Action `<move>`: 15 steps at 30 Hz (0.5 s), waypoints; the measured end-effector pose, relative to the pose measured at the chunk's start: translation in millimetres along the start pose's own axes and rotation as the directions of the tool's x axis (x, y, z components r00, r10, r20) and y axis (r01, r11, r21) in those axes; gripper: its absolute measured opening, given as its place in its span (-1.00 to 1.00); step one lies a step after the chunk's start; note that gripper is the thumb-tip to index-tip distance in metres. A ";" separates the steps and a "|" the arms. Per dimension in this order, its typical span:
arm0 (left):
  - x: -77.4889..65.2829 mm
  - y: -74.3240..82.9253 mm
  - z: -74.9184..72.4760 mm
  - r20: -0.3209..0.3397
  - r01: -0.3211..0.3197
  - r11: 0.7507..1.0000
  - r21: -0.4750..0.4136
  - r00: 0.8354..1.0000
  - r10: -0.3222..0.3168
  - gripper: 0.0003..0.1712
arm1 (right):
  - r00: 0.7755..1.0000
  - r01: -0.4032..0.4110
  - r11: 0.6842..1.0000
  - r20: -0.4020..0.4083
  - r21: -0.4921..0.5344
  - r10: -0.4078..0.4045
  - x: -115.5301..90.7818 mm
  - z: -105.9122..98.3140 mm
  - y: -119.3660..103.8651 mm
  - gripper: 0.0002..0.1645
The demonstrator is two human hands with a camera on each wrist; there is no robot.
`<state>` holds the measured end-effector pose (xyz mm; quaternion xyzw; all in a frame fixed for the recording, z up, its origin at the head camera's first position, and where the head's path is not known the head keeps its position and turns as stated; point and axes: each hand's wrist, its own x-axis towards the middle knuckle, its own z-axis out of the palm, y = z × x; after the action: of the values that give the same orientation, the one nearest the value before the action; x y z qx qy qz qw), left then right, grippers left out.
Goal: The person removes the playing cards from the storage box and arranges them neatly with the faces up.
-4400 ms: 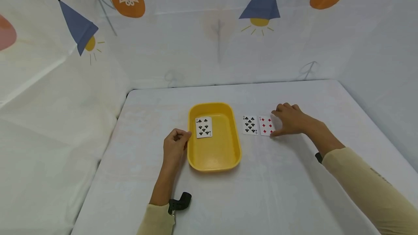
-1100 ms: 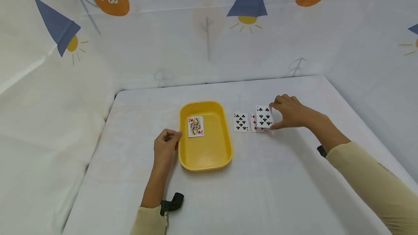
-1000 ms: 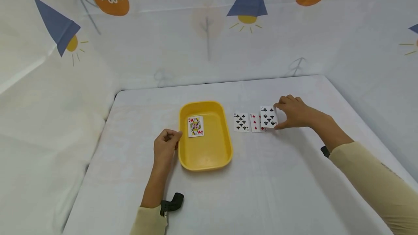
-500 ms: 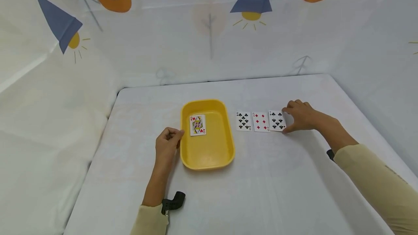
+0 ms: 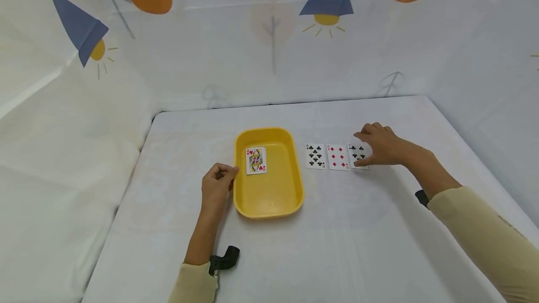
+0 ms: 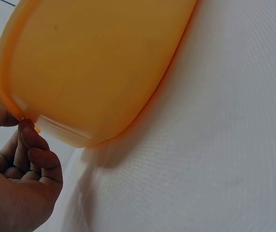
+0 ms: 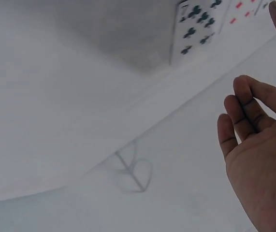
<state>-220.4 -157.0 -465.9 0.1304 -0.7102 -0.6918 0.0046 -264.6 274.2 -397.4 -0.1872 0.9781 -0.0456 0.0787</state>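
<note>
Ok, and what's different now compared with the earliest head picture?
The seven of clubs has moved from the yellow tray rightward onto the table, beside the six of diamonds. The right hand has let go of it. The queen of hearts now shows in the tray. Unchanged: the eight of clubs, the six, and the left hand pinching the tray's rim.

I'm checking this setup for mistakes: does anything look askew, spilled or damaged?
Nothing stands out. The eight of clubs, six of diamonds and seven of clubs, partly hidden by the right hand, lie face up in a roughly even row beside the yellow tray. The queen of hearts lies inside it. No spill or damage shows.
</note>
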 end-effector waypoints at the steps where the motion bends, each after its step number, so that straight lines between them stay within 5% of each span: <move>1: 0.2 0.0 0.0 0.000 0.003 1.000 -0.001 1.000 -0.003 -0.78 | 1.000 0.013 1.000 -0.009 0.011 -0.013 2.1 -1.8 -6.0 0.01; 15: 1.8 1.1 1.1 -0.007 0.025 0.999 0.020 1.000 -0.025 -0.78 | 0.974 0.224 0.967 -0.011 0.124 -0.224 49.4 -20.2 -110.2 -0.01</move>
<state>-222.6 -156.2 -465.1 0.1414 -0.7154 -0.6842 -0.0030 -273.8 155.0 -371.2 -0.2913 0.9458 -0.1146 0.0861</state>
